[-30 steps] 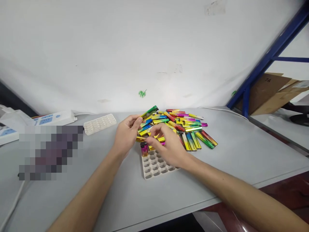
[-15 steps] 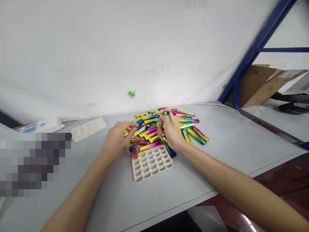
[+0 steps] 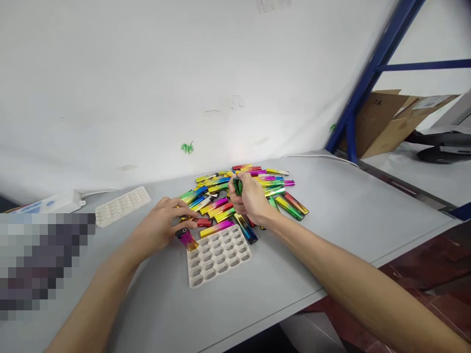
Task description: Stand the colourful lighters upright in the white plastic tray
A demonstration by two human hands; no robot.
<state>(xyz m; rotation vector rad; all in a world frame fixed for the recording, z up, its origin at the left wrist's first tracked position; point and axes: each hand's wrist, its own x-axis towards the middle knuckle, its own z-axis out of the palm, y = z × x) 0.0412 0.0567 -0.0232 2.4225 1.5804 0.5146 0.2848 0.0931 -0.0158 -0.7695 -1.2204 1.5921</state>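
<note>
Behind a grey desk [image 3: 158, 318] rises a white wall [image 3: 140, 73] with a small green mark [image 3: 187, 147] low down. To the right, a blue metal frame [image 3: 375, 63] slants upward, and cardboard boxes [image 3: 382, 120] sit beyond it.

On the desk, shiny lighters in gold, red, green, blue and purple lie in a loose heap, with a red-and-green pair [image 3: 294, 205] at its right edge. Just in front of the heap rests a pale tray [image 3: 221, 255] with rows of oval holes. One purple-and-gold lighter [image 3: 188, 239] stands in its far left corner, leaning to the left.

The right hand [image 3: 253, 200] has its fingers closed around a green lighter [image 3: 238, 186], dark end up, in front of the heap. The left hand [image 3: 158, 229] reaches in with fingers parted over a red lighter [image 3: 203, 222], the thumb close behind the leaning one; whether it touches either, I cannot tell.

Farther left lie a second pale tray [image 3: 123, 206] and a white power strip [image 3: 59, 202], partly out of view.
</note>
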